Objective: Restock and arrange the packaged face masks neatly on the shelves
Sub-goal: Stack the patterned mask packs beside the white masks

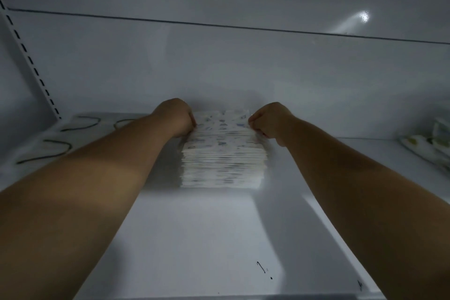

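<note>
Stack of packaged face masks (222, 151) sits roughly mid-shelf, set back toward the rear wall, and both hands are on it at once. The left hand (176, 117) is clamped on the stack's left edge and the right hand (269, 120) on its right edge, so the pile lies directly between the two, with neither hand clearly nearer. Fingers on both sides are curled in tight, pinching the upper packs near the top of the stack (you can just make out fingertips on the top edge, though the far sides of the hands are hidden).

Here's the bit that matters: the packs lie flat, stacked straight up, and their long axis looks to run left-right across the shelf, which is the same line the hands are squeezing along. My guess is that's a squaring-up grip, pushing in from both ends so the edges line up. The lower part of the stack looks slightly stepped compared with the top, so it probably still needs a nudge.

The white shelf (194, 238) in front of the pile is bare apart from a couple of dark marks. A few loose masks with dark ear loops (56, 148) lie flat off to the left, well apart from the stack, and some other patterned packs (428, 143) sit at the far right edge.
</note>
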The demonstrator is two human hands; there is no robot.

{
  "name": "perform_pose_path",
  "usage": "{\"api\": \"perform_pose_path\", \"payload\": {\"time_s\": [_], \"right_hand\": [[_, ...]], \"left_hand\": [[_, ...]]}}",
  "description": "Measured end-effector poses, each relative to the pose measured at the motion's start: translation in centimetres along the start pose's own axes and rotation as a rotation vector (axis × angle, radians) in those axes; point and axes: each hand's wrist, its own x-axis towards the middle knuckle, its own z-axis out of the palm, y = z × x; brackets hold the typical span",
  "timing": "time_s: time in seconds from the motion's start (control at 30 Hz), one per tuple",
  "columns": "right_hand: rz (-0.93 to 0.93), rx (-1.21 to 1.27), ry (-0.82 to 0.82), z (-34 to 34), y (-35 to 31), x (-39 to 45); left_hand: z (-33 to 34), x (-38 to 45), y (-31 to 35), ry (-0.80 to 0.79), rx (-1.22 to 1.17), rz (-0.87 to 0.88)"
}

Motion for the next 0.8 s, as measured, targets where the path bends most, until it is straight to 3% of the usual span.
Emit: {"api": "perform_pose_path", "payload": {"time_s": [0.27, 0.37, 0.43, 0.8], "right_hand": [[-0.032, -0.232, 0.011, 0.1, -0.8, -1.0], [-0.104, -0.320, 0.163, -0.5, -1.4, -3.0], [-0.119, -0.266, 0.232, -0.8, -1.3, -5.0], [-0.118, -0.113, 0.212, 3.2, 1.9, -11.9]], "left_hand": [[0.1, -0.1, -0.7, 0.035, -0.012, 0.009], [-0.7, -2.0, -0.4, 0.138, -0.102, 0.019], [-1.4, -4.3, 0.0, 0.176, -0.093, 0.017], [1.5, -11.7, 0.8, 0.159, 0.059, 0.039]]}}
